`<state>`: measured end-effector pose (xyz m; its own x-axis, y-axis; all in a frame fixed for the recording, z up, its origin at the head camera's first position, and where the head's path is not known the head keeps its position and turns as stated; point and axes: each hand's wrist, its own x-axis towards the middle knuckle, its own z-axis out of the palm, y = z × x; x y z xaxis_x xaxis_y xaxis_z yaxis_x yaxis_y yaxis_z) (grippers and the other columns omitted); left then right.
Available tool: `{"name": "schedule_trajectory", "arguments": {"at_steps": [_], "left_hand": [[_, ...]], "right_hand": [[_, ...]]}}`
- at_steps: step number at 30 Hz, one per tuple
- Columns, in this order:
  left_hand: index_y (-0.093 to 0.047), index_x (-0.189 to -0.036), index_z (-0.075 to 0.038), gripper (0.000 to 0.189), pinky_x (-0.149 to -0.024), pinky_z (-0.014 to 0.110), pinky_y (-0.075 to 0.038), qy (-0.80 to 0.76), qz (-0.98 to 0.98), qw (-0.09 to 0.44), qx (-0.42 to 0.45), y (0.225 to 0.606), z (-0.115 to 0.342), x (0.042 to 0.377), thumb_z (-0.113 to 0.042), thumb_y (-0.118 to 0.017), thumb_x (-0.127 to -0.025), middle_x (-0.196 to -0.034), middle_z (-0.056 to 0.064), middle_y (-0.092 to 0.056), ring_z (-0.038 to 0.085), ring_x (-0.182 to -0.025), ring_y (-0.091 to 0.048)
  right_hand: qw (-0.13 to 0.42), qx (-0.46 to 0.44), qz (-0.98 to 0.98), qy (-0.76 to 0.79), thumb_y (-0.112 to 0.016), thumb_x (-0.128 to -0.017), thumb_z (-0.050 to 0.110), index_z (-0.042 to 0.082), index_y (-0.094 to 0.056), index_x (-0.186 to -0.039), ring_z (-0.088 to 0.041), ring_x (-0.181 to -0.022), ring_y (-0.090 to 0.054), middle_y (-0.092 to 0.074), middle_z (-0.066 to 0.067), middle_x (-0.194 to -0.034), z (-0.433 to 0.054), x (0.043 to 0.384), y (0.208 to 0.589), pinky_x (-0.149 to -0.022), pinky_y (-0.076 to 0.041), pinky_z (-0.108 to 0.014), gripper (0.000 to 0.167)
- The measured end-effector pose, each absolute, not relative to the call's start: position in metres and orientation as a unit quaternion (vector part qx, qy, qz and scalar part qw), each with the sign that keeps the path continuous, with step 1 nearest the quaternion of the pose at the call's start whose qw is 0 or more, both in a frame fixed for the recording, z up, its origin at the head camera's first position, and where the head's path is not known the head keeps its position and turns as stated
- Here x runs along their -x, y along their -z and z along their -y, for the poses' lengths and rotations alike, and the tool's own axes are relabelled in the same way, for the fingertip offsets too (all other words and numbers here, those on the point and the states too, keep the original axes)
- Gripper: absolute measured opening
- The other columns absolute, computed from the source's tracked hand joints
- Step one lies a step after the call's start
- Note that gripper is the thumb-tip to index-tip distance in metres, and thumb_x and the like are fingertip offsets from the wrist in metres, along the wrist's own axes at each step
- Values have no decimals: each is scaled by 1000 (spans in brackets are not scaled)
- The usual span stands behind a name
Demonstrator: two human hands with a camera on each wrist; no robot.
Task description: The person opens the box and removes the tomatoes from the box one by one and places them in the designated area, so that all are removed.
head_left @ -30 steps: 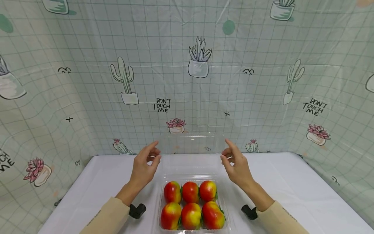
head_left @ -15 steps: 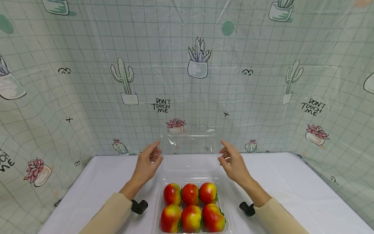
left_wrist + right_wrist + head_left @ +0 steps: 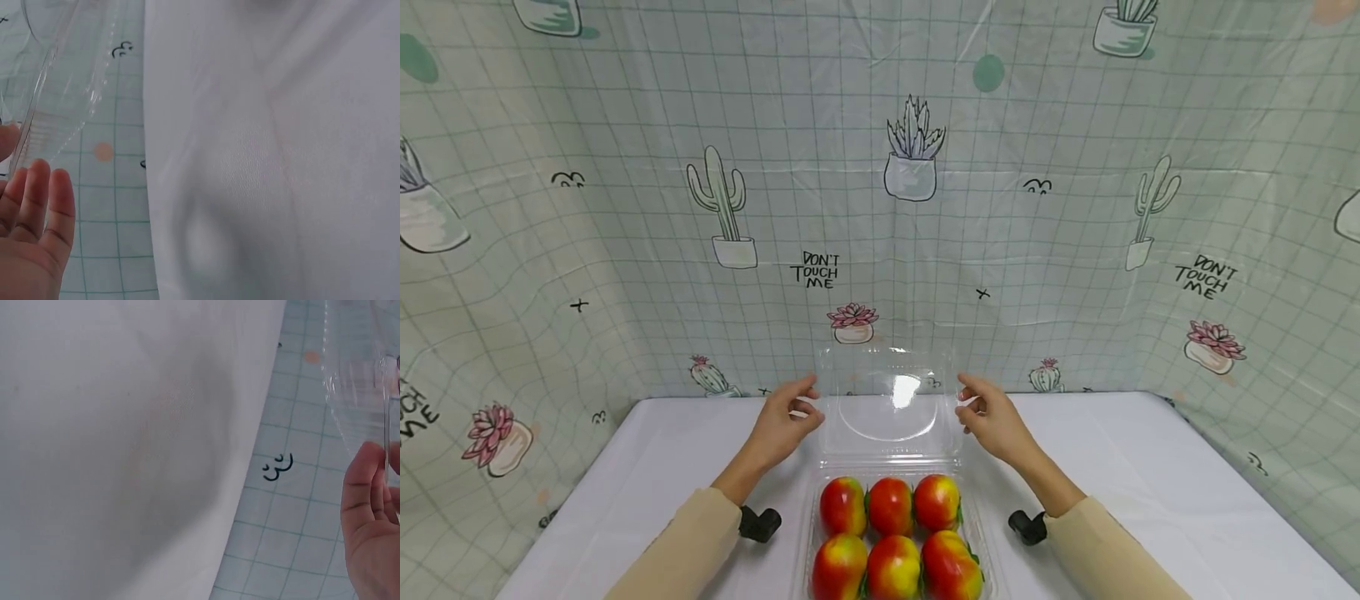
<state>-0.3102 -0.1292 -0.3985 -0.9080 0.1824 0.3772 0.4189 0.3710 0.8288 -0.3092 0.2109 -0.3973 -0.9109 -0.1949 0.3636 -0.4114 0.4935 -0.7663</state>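
A clear plastic clamshell box (image 3: 987, 537) sits at the near middle of the table, its hinged lid (image 3: 887, 429) raised and leaning back. Several red-and-yellow fruits (image 3: 891, 507) with green leaf bits lie in its base in two rows. My left hand (image 3: 784, 421) pinches the left side edge of the lid between thumb and fingers; the left wrist view shows those fingertips along the lid's edge (image 3: 37, 94). On the opposite side my right hand (image 3: 996, 421) pinches the right edge, with thumb and fingers on either side of the plastic in the right wrist view.
A white cloth covers the table (image 3: 1097, 467). Behind and at both sides hangs a pale green checked curtain (image 3: 910, 250) printed with cacti. Black wrist devices (image 3: 760, 525) sit by both sleeves.
Both hands have moved inward and slightly down onto the lid's edges. The lid's tilt has shifted, and a bright reflection now shows on it. The fruits appear slightly lower in view.
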Motion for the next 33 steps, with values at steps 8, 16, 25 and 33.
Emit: {"name": "schedule_trajectory", "arguments": {"at_steps": [8,16,25,33], "left_hand": [[-40,-141,5,64,-79,36,-55,513,834,69,194,404,133,312,1,-69,-84,-121,22,-55,25,-92,-61],[-44,-140,2,63,-73,32,-56,488,855,35,173,411,133,308,-10,-72,-85,-125,20,-54,24,-97,-60],[-45,-139,2,63,-72,28,-53,495,851,0,173,414,137,300,-18,-72,-85,-127,18,-55,25,-100,-59],[-45,-138,3,63,-74,32,-54,506,846,-20,167,415,140,295,-18,-72,-85,-129,18,-54,24,-102,-58]], "right_hand": [[34,-189,820,-540,-62,-88,-2,-8,-34,-143,-24,-70,-57,-50,-24,-114,-219,316,401,-65,-55,-35,62],[-11,-179,820,-544,-61,-90,3,-6,-35,-143,-21,-66,-54,-47,-28,-125,-223,318,409,-61,-52,-30,60],[-25,-171,815,-553,-60,-91,2,-11,-37,-139,-27,-73,-58,-48,-30,-126,-222,316,412,-63,-52,-29,55],[-36,-168,813,-556,-59,-91,4,-12,-39,-138,-21,-71,-55,-50,-29,-126,-224,322,420,-63,-52,-27,53]]}}
